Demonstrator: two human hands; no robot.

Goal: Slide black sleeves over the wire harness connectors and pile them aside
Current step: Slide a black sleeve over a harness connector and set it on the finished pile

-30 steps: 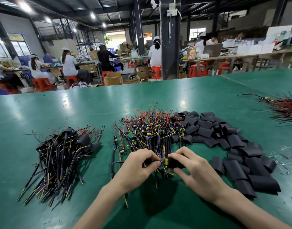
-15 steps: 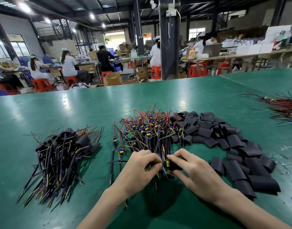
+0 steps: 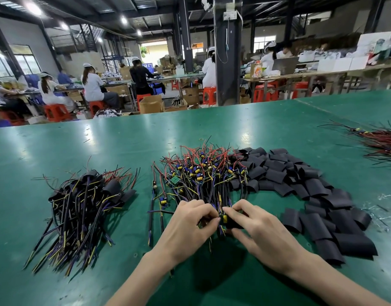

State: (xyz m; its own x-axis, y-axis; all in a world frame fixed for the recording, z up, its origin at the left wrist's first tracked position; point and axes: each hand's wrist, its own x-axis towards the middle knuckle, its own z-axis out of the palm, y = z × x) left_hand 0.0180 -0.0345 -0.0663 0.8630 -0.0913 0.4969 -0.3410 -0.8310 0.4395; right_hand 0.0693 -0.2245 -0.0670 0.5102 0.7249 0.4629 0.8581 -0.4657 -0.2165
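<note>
My left hand (image 3: 190, 226) pinches the wires of one harness just in front of the bare harness pile (image 3: 201, 175). Close against it, my right hand (image 3: 263, 235) grips a black sleeve (image 3: 233, 223). A yellow connector part (image 3: 224, 217) shows between the two hands at the sleeve's mouth. How far the connector sits inside the sleeve is hidden by my fingers. Loose black sleeves (image 3: 318, 195) lie spread out to the right. At the left lies the pile of sleeved harnesses (image 3: 79, 208).
All of this rests on a wide green table (image 3: 123, 146). Another bundle of red and black wires (image 3: 382, 142) lies at the far right edge. Small metal scraps (image 3: 386, 219) are scattered right of the sleeves. People work at benches beyond the table.
My two hands have drawn closer together. The right hand has pushed the sleeve leftward toward the connector held by the left.
</note>
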